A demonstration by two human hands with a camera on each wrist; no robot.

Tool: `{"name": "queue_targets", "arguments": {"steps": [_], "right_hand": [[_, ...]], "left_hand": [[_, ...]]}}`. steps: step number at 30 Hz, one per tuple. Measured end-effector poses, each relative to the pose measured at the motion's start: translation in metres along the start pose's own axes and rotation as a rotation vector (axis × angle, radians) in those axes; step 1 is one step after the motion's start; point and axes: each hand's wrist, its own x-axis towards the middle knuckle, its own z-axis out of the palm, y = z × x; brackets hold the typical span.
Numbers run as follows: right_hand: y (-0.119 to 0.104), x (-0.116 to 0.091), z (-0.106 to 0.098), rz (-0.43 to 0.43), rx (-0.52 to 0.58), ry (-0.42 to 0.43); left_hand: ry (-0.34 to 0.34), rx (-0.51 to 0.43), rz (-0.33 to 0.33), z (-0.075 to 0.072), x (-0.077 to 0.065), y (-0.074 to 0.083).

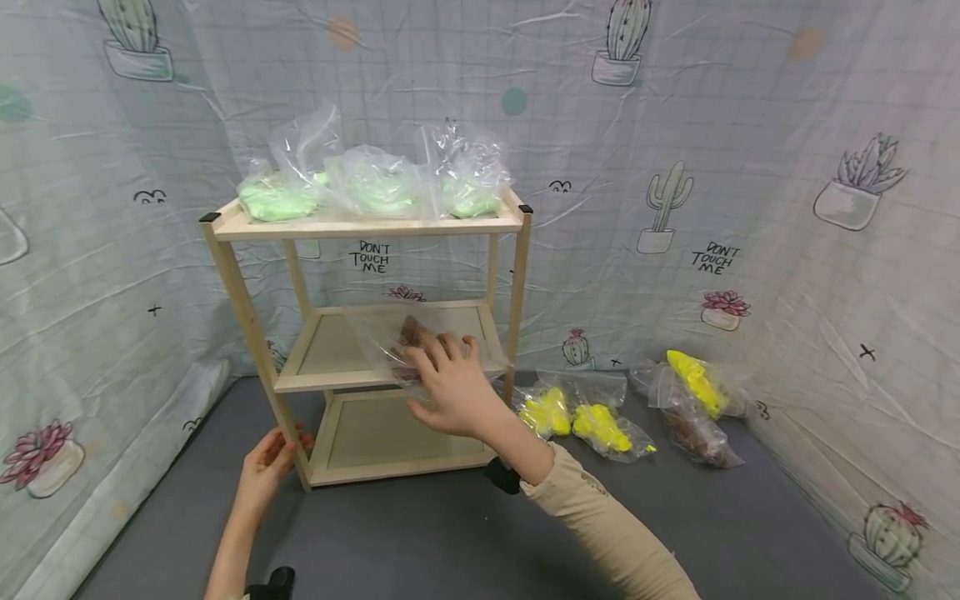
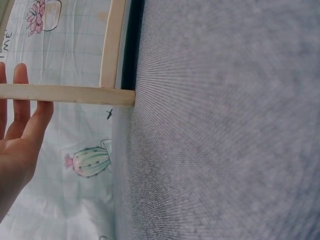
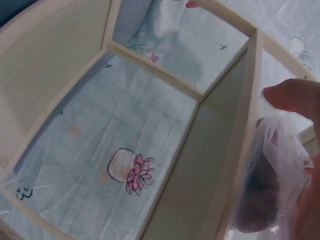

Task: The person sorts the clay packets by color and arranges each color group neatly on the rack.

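Atop rack (image 1: 367, 228), sees green bags (image 1: 378, 190) from head only; grips post (image 1: 253, 333) with left hand (image 1: 264, 467); has brown bag (image 3: 257, 195) against loosely spread right hand (image 1: 453, 392), hold unclear.

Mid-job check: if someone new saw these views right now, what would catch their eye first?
Probably the vivid yellow-filled bags on the dark grey surface, to the right of the wooden rack. Next, likely the three pale green-filled bags lined up along its top shelf, then the right hand at a clear bag with brown contents by the middle shelf.
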Motion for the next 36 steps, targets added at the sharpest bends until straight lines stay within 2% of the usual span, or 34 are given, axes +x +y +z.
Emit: {"name": "queue_targets", "arguments": {"steps": [7,12,17,22,29,36], "right_hand": [[0.004,-0.023,-0.003,0.0,-0.01,0.162],[0.004,-0.042,-0.002,0.033,0.03,0.198],[0.003,-0.052,0.002,0.046,0.018,0.185],[0.0,-0.051,0.008,0.038,0.025,0.152],[-0.006,-0.039,0.013,0.017,0.083,0.128],[-0.018,-0.017,0.015,-0.005,0.08,0.048]], "left_hand": [[-0.017,-0.009,0.004,0.001,-0.001,0.001],[-0.011,0.012,-0.005,0.001,0.0,0.001],[-0.013,0.003,-0.005,0.001,0.0,0.001],[-0.007,0.003,-0.003,0.002,0.0,0.001],[-0.011,-0.012,0.005,0.001,0.001,0.001],[-0.009,-0.02,0.011,-0.001,0.0,0.0]]}}
